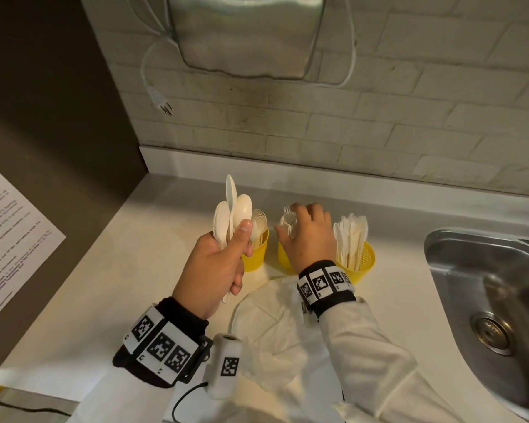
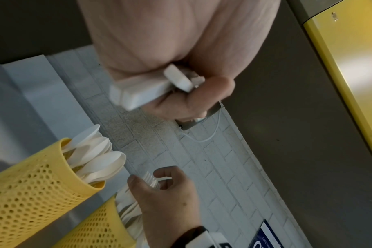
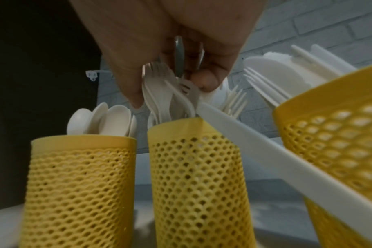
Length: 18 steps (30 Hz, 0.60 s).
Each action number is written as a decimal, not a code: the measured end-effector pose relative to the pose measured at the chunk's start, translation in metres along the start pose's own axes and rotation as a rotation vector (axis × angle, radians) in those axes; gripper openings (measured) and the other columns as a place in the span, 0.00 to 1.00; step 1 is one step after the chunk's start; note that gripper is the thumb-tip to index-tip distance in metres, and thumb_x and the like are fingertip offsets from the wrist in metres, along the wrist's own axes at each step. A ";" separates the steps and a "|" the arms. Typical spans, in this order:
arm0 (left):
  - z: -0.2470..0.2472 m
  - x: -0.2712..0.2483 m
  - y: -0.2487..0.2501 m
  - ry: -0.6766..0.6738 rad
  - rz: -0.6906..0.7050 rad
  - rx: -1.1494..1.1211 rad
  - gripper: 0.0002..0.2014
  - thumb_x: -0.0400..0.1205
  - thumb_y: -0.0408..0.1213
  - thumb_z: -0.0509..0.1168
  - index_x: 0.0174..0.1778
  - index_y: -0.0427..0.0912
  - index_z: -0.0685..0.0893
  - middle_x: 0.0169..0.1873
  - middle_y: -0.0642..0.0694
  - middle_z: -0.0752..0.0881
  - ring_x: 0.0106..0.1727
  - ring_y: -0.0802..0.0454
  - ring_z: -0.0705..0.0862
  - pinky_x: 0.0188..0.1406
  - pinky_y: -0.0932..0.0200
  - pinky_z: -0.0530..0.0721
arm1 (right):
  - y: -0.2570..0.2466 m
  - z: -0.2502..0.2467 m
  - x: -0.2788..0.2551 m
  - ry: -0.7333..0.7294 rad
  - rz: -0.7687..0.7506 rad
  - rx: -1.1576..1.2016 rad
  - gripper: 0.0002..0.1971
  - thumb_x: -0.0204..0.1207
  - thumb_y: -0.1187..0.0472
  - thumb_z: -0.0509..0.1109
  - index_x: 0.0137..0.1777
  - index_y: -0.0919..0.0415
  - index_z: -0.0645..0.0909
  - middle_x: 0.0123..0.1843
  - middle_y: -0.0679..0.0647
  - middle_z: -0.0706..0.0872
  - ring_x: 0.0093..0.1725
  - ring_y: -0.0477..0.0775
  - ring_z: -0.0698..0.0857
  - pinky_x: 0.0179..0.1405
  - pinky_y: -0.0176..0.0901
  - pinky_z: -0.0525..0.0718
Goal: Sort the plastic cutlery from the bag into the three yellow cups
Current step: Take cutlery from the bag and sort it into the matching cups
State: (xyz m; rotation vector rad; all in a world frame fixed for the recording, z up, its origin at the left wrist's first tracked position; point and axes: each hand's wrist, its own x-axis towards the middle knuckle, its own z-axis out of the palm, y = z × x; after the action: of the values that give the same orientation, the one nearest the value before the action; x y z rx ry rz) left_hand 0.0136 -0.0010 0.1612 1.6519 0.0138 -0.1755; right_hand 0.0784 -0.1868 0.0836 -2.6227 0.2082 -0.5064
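Three yellow cups stand in a row on the desk point(image 1: 135, 270): the spoon cup point(image 1: 255, 251) at left, the fork cup point(image 1: 284, 254) in the middle, the knife cup point(image 1: 359, 261) at right. The left hand point(image 1: 214, 270) grips a bundle of spoons point(image 1: 232, 215) in a fist, thumb pressed across the handles; their long axis runs near upright, bowls up, handle ends poking out below the palm. That bundle sits just beside and left of the spoon cup, so the left hand is the nearer one. The right hand point(image 1: 310, 236) hovers over the fork cup, fingers point(image 3: 204, 80) curled round the fork point(image 3: 159, 94) heads, tines up, seemingly pinching them, though blur leaves this unsure. The flattened bag point(image 1: 266, 325) lies near the wrists.
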 end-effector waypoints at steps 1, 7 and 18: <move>0.000 0.000 0.000 -0.002 -0.003 -0.002 0.27 0.86 0.59 0.63 0.38 0.36 0.83 0.18 0.43 0.72 0.19 0.50 0.72 0.20 0.58 0.76 | 0.000 0.000 0.000 0.001 -0.002 0.021 0.25 0.75 0.47 0.79 0.70 0.55 0.82 0.66 0.57 0.82 0.63 0.62 0.82 0.50 0.51 0.86; 0.000 -0.001 0.000 -0.002 0.008 0.005 0.30 0.87 0.58 0.62 0.41 0.29 0.82 0.17 0.42 0.72 0.18 0.50 0.71 0.19 0.58 0.74 | 0.005 -0.007 -0.004 0.052 -0.051 0.063 0.24 0.74 0.46 0.79 0.67 0.55 0.83 0.67 0.55 0.83 0.62 0.62 0.84 0.50 0.51 0.87; 0.005 -0.004 0.003 -0.017 0.032 -0.008 0.26 0.87 0.57 0.62 0.36 0.37 0.82 0.17 0.42 0.72 0.18 0.49 0.71 0.19 0.58 0.75 | -0.013 -0.008 0.018 -0.117 -0.188 -0.356 0.35 0.87 0.38 0.52 0.90 0.52 0.55 0.92 0.63 0.50 0.90 0.70 0.48 0.86 0.74 0.53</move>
State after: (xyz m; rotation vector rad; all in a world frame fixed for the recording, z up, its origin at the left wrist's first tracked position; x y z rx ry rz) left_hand 0.0091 -0.0054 0.1641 1.6422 -0.0246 -0.1646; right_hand 0.0923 -0.1828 0.1018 -3.0283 0.0130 -0.4058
